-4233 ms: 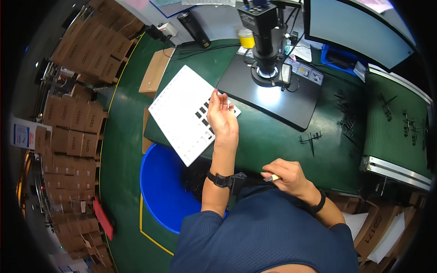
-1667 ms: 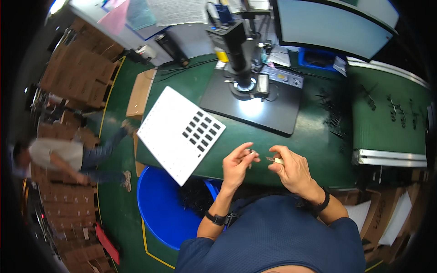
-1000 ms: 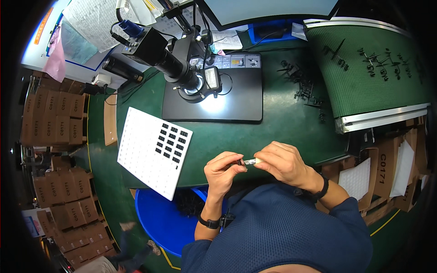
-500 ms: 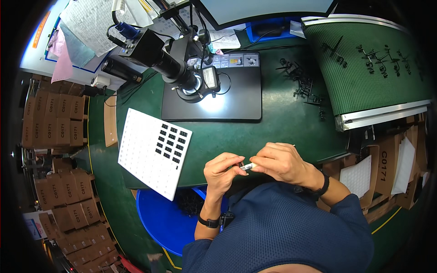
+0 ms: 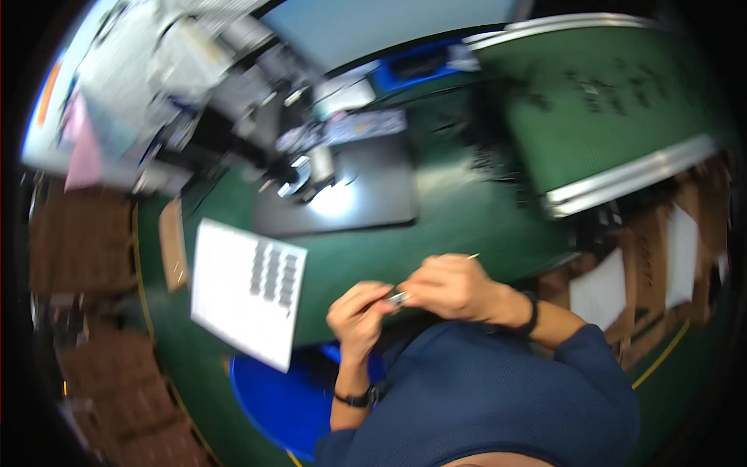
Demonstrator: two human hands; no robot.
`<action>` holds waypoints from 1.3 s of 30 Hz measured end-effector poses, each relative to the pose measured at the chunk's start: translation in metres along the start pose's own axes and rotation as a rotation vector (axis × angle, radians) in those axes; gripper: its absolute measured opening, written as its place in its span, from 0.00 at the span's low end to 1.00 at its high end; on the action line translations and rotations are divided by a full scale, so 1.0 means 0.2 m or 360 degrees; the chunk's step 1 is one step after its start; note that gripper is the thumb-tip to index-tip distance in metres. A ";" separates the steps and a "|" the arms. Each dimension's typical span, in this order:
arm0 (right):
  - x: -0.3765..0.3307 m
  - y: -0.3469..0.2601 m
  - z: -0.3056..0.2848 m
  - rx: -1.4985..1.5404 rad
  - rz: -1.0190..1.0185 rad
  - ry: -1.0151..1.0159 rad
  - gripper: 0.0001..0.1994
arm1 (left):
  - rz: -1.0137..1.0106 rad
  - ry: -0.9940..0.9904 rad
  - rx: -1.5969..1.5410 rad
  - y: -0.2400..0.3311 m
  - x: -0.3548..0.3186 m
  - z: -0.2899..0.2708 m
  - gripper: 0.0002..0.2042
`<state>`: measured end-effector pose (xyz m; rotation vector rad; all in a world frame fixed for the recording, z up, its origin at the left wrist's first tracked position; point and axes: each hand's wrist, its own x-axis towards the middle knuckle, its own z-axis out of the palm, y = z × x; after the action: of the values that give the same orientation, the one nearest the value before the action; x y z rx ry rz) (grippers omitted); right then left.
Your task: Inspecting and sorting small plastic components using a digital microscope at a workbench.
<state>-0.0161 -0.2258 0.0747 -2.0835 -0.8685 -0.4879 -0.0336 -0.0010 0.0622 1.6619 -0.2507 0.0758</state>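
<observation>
Small metal part [image 5: 398,296] sat pinched between both hands just above the near edge of the green worktop [image 5: 467,218]. Left hand [image 5: 359,316] had its fingers closed on one end of the part, and right hand [image 5: 455,286] clamped the other end, with a thin pale stick [image 5: 472,255] poking out past its knuckles. The picture was smeared by motion, so the part's shape could not be told.

White sheet [image 5: 247,289], rectangular, lay tilted at the worktop's near left edge, overhanging it; dark small rectangles stood in columns in its upper middle. Brown cardboard flap [image 5: 173,246] lay just left of the sheet. Black base plate [image 5: 350,198] sat at the middle of the worktop under a lit microscope head [image 5: 307,167]. Pink paper [image 5: 84,152] and pale printed sheets hung at the far left corner. Blue tray [image 5: 412,68] stood along the far edge. Green conveyor [image 5: 607,101] with a silver rim ran along the right edge, small dark parts scattered on it. Brown boxes [image 5: 85,257] were stacked at the left; more boxes with white rectangular labels [image 5: 599,292] stood below the conveyor. Blue round stool [image 5: 280,393] was below the sheet.
</observation>
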 end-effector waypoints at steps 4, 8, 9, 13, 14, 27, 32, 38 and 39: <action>-0.04 0.03 0.07 -0.0216 -0.0106 0.0194 0.10 | -0.0226 0.0224 -0.0070 -0.09 -0.04 -0.01 0.09; -0.11 0.10 0.09 -0.0180 -0.0021 0.0212 0.11 | -0.0468 0.0289 -0.0250 -0.29 0.02 -0.06 0.18; -0.13 0.10 0.07 -0.0191 0.0023 0.0236 0.12 | -0.0468 0.0251 -0.0193 -0.33 0.06 -0.07 0.18; -0.21 0.14 0.08 -0.0148 0.0146 0.0261 0.12 | -0.0560 0.0281 0.0033 -0.33 0.18 -0.08 0.13; -0.23 0.15 0.07 -0.0129 0.0181 0.0295 0.11 | -0.0601 0.0348 0.0071 -0.31 0.19 -0.08 0.11; -0.28 0.13 0.01 -0.0089 0.0491 0.0126 0.10 | -0.0118 0.0736 0.0649 -0.46 0.45 -0.22 0.08; -0.23 0.13 0.02 -0.0070 0.0355 0.0098 0.10 | 0.0080 0.0730 0.0948 -0.52 0.64 -0.17 0.11; -0.23 0.12 0.04 -0.0077 0.0354 0.0094 0.10 | -0.0028 0.0648 0.0507 -0.58 0.78 -0.18 0.12; -0.25 0.12 0.05 -0.0083 0.0370 0.0091 0.10 | -0.0009 0.0662 0.0499 -0.57 0.78 -0.18 0.11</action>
<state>-0.0325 -0.2491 0.0272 -2.1734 -0.5765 -0.4463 0.1459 0.0249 -0.0138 1.9110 0.0872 0.4708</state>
